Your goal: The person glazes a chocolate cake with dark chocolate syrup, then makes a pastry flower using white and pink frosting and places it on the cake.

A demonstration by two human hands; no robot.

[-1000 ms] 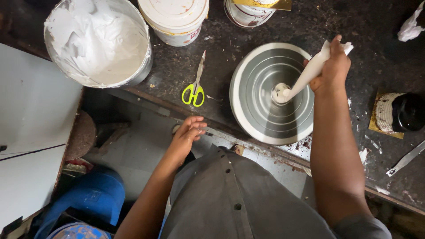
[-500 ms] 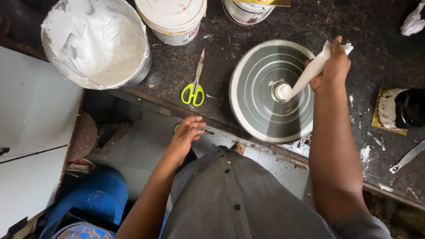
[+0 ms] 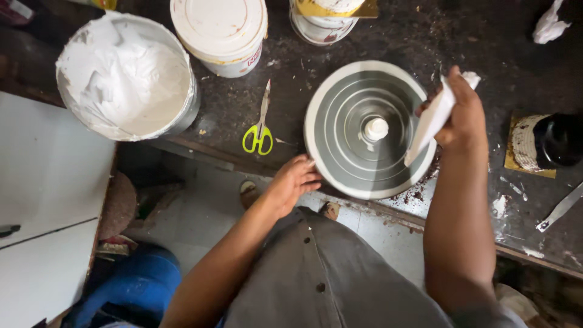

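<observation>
A round grey turntable (image 3: 349, 130) with raised rings sits at the front edge of a dark counter. A small dab of white cream (image 3: 376, 128) stands at its centre. My right hand (image 3: 464, 112) grips a white piping bag (image 3: 430, 123), its tip pointing down over the turntable's right side, away from the dab. My left hand (image 3: 293, 180) rests with its fingertips against the turntable's near left rim.
A large bowl of white cream (image 3: 124, 76) stands at the left. Green-handled scissors (image 3: 260, 124) lie between it and the turntable. White tubs (image 3: 221, 30) stand at the back. A dark cake on a gold board (image 3: 543, 143) and a metal spatula (image 3: 560, 208) lie at the right.
The piping bag's tip has lifted off the centre, leaving a dab of cream, and swung to the right side. My left hand rose from below the counter to the turntable's rim.
</observation>
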